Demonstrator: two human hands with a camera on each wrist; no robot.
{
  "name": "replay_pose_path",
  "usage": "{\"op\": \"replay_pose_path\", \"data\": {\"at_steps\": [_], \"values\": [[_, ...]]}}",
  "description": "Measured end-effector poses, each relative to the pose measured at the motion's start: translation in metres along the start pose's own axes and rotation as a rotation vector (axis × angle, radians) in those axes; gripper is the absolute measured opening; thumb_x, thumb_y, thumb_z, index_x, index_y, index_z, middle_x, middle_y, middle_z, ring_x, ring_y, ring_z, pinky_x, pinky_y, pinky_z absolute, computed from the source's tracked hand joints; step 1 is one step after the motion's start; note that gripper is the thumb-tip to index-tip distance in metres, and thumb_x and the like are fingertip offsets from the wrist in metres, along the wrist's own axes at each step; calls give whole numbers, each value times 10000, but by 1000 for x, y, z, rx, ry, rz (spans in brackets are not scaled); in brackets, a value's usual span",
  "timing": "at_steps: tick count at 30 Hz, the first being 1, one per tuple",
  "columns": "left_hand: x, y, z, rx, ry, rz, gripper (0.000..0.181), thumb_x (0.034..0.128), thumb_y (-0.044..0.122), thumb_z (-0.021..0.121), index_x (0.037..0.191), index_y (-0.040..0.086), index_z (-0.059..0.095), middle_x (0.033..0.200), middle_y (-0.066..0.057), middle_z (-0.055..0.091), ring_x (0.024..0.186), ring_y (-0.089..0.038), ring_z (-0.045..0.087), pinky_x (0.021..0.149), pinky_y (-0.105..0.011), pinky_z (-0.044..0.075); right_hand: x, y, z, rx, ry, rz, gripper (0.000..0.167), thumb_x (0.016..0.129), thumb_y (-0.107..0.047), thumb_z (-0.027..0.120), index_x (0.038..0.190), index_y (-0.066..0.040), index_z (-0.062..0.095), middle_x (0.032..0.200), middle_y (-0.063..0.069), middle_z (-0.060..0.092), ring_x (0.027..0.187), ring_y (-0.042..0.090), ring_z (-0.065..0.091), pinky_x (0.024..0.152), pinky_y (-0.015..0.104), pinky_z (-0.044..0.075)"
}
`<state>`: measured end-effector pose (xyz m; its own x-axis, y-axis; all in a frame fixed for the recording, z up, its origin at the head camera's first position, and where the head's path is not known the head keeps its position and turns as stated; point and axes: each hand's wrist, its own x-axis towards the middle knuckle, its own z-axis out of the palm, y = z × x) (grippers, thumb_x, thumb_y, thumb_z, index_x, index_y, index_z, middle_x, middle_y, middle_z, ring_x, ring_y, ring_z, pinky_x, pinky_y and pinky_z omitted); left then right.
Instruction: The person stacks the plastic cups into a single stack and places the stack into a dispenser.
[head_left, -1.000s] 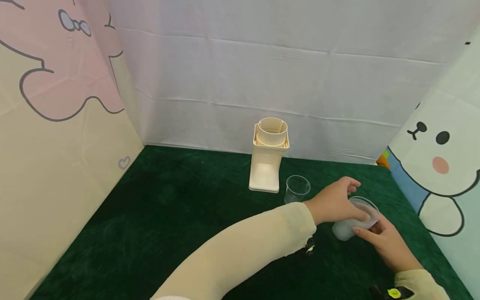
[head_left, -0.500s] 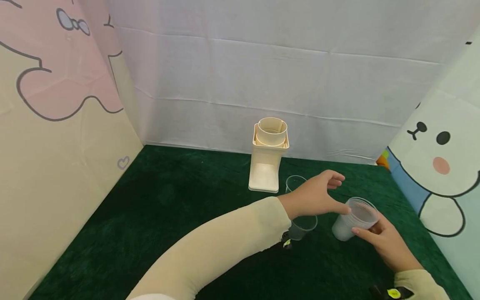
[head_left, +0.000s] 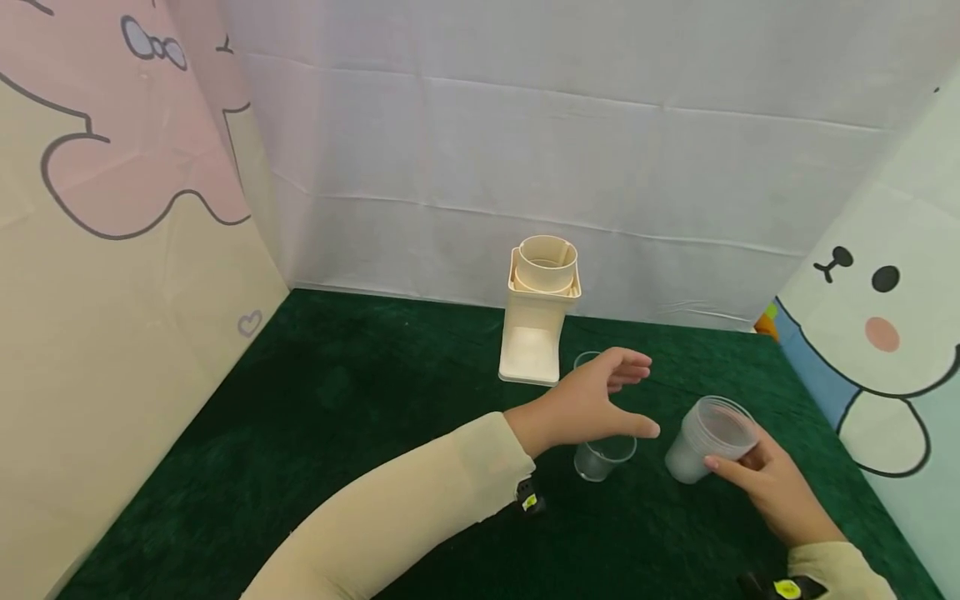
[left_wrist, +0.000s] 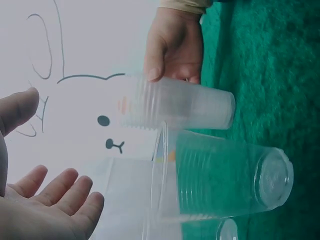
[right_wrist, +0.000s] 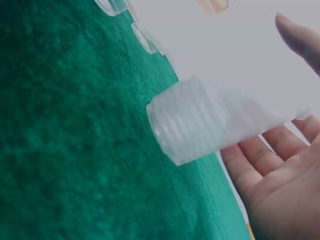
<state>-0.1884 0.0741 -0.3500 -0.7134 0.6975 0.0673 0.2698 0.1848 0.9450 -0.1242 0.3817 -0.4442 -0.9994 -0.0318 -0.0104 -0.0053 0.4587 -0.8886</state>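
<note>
A person's right hand point(head_left: 776, 483) grips a tilted stack of clear plastic cups point(head_left: 693, 450) at the right side of a green cloth point(head_left: 390, 400), while the left hand point(head_left: 588, 404), holding nothing, spreads thumb and fingers wide, apart from the stack. By the left hand are 2 single cups, the nearer cup point(head_left: 596, 465) upright and the farther cup point(head_left: 587, 359) mostly hidden behind that hand; beyond them, a cream plastic holder point(head_left: 532, 321) with a round open top stands near a white curtain point(head_left: 465, 158).
</note>
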Motion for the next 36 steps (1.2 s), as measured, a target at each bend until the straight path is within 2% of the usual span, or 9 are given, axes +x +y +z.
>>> {"op": "replay_pose_path", "data": {"at_steps": [5, 8, 12, 18, 24, 29, 33, 36], "values": [[-16, -8, -2, 7, 14, 14, 757, 898, 286, 836, 1531, 251, 421, 1512, 135, 485, 1399, -48, 431, 1152, -307, 372, 0, 1, 0, -20, 0, 16, 746, 1032, -218, 668, 1604, -26, 229, 1410, 12, 478, 1091, -102, 538, 819, 183, 526], [-24, -13, -2, -6, 28, 18, 782, 896, 283, 837, 1547, 248, 405, 1532, 139, 460, 1415, -51, 413, 1158, -313, 363, 0, 1, 0, -23, 0, 12, 739, 1033, -222, 666, 1603, -33, 236, 1412, 19, 477, 1093, -101, 539, 820, 185, 527], [-33, -21, -1, -58, 70, 27, 788, 898, 267, 833, 1552, 245, 394, 1532, 137, 458, 1420, -54, 409, 1174, -346, 351, -2, 0, -2, -28, -10, 25, 739, 1039, -246, 658, 1608, -44, 231, 1438, 80, 461, 1093, -102, 532, 822, 184, 525], [-45, -40, 5, -154, 154, -1, 763, 895, 263, 833, 1530, 302, 411, 1527, 109, 485, 1400, -49, 431, 1185, -387, 342, -3, -2, -1, -43, -15, 55, 748, 1043, -280, 649, 1609, -42, 222, 1481, 174, 425, 1078, -111, 526, 818, 183, 519], [-52, -56, 9, -179, 185, -41, 758, 899, 238, 831, 1531, 296, 415, 1539, 56, 489, 1401, -70, 436, 1195, -412, 329, -4, -3, -1, -42, -13, 64, 743, 1044, -275, 648, 1607, -39, 223, 1458, 139, 444, 1074, -113, 529, 816, 180, 520], [-56, -64, 13, -199, 179, -66, 761, 900, 226, 826, 1538, 258, 414, 1528, 59, 499, 1406, -101, 438, 1196, -417, 325, -4, -4, -1, -43, -15, 73, 752, 1047, -277, 641, 1614, -38, 209, 1496, 189, 414, 1073, -128, 513, 811, 174, 515], [-58, -68, 15, -211, 181, -69, 753, 894, 217, 829, 1524, 280, 420, 1496, 109, 510, 1398, -89, 444, 1187, -351, 331, -3, -4, 0, -44, -16, 75, 751, 1049, -275, 638, 1614, -36, 205, 1504, 202, 404, 1073, -132, 510, 813, 175, 514], [-58, -72, 16, -214, 181, -68, 758, 895, 215, 828, 1528, 271, 416, 1501, 89, 509, 1399, -102, 448, 1184, -334, 332, -3, -4, 0, -41, -17, 72, 744, 1051, -270, 635, 1614, -38, 207, 1502, 198, 407, 1075, -130, 513, 814, 180, 516]]}}
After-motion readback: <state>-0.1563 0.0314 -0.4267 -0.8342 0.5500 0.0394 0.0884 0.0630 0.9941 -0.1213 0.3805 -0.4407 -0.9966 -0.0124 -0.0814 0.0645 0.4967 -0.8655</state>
